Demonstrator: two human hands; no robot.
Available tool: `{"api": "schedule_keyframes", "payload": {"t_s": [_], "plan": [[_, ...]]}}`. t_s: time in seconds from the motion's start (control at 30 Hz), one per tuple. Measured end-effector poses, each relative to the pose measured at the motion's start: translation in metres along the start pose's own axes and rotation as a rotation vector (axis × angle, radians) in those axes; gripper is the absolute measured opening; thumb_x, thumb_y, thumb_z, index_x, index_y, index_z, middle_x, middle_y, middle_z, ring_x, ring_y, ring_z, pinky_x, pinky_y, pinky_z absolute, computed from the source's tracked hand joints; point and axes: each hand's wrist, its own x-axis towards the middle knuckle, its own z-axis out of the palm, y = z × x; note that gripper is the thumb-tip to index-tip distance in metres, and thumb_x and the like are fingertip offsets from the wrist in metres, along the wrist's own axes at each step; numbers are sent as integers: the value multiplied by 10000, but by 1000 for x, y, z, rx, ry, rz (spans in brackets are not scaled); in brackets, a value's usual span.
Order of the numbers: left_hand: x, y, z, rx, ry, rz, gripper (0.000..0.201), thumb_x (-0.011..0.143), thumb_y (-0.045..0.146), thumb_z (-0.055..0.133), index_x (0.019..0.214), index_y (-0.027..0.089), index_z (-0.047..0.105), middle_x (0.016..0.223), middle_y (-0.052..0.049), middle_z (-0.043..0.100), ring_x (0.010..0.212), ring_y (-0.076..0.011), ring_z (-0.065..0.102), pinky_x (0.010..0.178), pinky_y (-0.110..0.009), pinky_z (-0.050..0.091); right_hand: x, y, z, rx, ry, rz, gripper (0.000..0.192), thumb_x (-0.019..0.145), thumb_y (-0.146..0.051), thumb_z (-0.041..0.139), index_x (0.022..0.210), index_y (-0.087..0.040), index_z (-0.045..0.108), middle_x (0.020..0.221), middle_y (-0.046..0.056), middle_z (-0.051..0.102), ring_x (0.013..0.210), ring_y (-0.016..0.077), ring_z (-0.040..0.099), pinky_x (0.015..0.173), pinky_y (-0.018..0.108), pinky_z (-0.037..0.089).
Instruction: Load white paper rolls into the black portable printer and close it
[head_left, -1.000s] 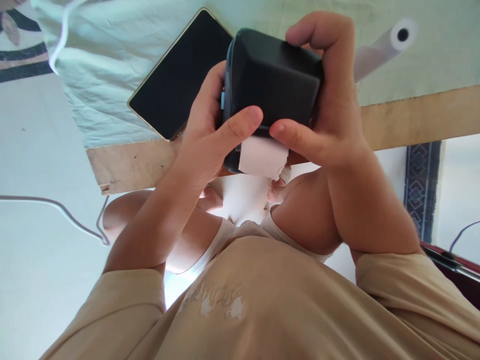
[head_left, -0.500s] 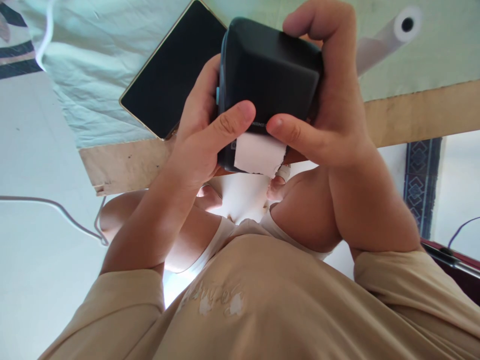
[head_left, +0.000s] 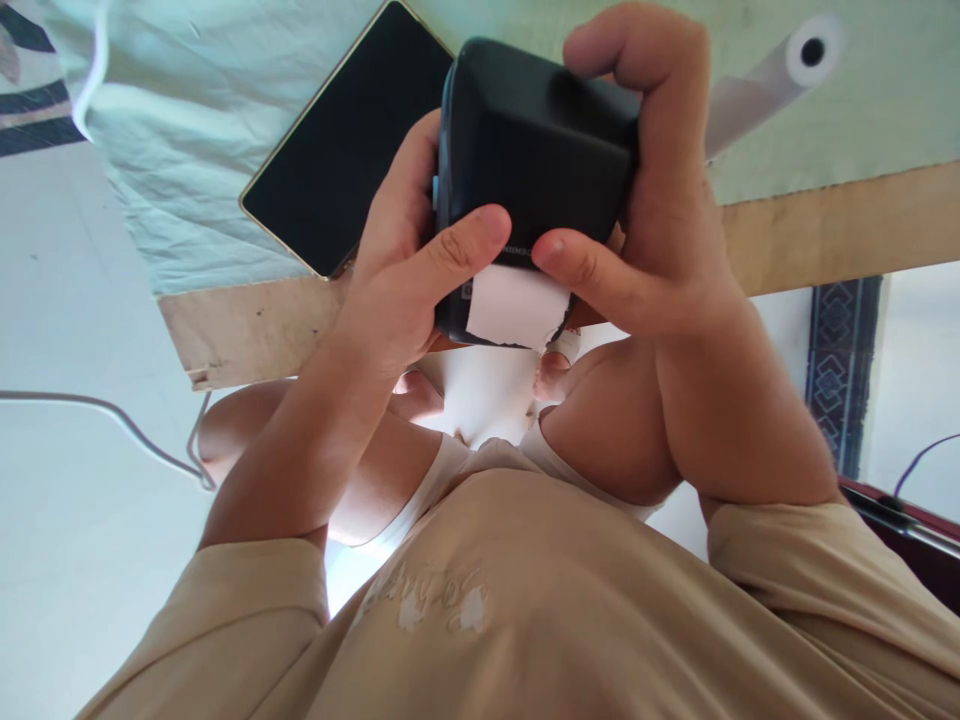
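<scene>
Between my two hands is a black label printer (head_left: pixel 547 150), held up over the near edge of the table. My left hand (head_left: pixel 420 245) wraps its left side, thumb lying across the front face. On the opposite side my right hand (head_left: pixel 660 220) grips it, with the thumb on the front and the index finger bent over the far top edge. A strip of white paper (head_left: pixel 517 305) with a torn lower edge sticks out below the thumbs. Small lettering shows just above the paper, and a light blue button (head_left: pixel 436 192) is on the printer's left side.
A dark-screened tablet (head_left: pixel 337 140) lies on the pale green cloth (head_left: pixel 172 190) to the left. A white paper roll (head_left: pixel 780 90) rests at the upper right. The table's bare wooden edge (head_left: pixel 247 325) runs in front of me. A white cable (head_left: pixel 105 405) trails at the left.
My right hand has shifted very slightly left on the printer, whose front has turned a little. The left hand stays in place.
</scene>
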Motion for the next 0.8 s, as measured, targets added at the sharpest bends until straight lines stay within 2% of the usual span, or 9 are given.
{"api": "schedule_keyframes", "payload": {"t_s": [0.1, 0.17, 0.23, 0.37, 0.57, 0.67, 0.8], "plan": [[-1, 6, -1, 38, 43, -48, 401, 794, 219, 602, 1163, 140, 464, 841, -14, 464, 619, -40, 423, 475, -150, 384, 1, 1, 0, 21, -15, -49, 665, 834, -402, 493, 1278, 44, 277, 1353, 144, 363, 1328, 115, 396, 1196, 249, 348], [3, -1, -8, 26, 10, -30, 447, 771, 274, 639, 1166, 159, 463, 849, -15, 481, 614, -49, 438, 464, -160, 392, 2, 0, -1, 20, -29, -57, 686, 835, -394, 496, 1287, 67, 262, 1377, 164, 350, 1361, 126, 378, 1220, 249, 321], [9, -13, -16, -37, -140, 98, 545, 706, 371, 701, 1159, 185, 463, 861, -22, 519, 604, -73, 493, 440, -178, 418, 3, -1, -2, 6, -45, -47, 689, 839, -404, 487, 1293, 60, 255, 1389, 162, 348, 1372, 124, 373, 1220, 243, 318], [14, -28, -20, -71, -72, 152, 511, 754, 377, 633, 1178, 161, 448, 861, -33, 501, 556, -53, 474, 384, -159, 381, 3, -3, -3, -84, -32, -63, 639, 855, -416, 452, 1282, 29, 286, 1373, 124, 382, 1342, 87, 386, 1180, 204, 330], [9, -18, -10, -65, -25, 103, 468, 783, 365, 611, 1166, 157, 442, 864, -28, 499, 546, -48, 494, 374, -160, 404, 1, -6, 0, -137, -3, 9, 512, 872, -424, 426, 1245, -79, 362, 1287, 51, 455, 1210, 40, 452, 1117, 190, 361], [7, -16, -9, -44, -5, 62, 416, 788, 353, 612, 1139, 175, 478, 843, -18, 510, 529, -50, 500, 372, -167, 417, 0, -6, -1, -81, -16, 33, 543, 869, -429, 438, 1237, -34, 372, 1263, 68, 458, 1182, 37, 452, 1097, 181, 364], [8, -14, -2, -50, 96, 30, 417, 727, 413, 667, 1056, 192, 538, 793, -6, 521, 521, -56, 487, 368, -166, 390, 1, -5, -1, -69, -18, 39, 539, 866, -411, 451, 1228, -21, 373, 1253, 66, 462, 1169, 31, 452, 1087, 165, 364]]}}
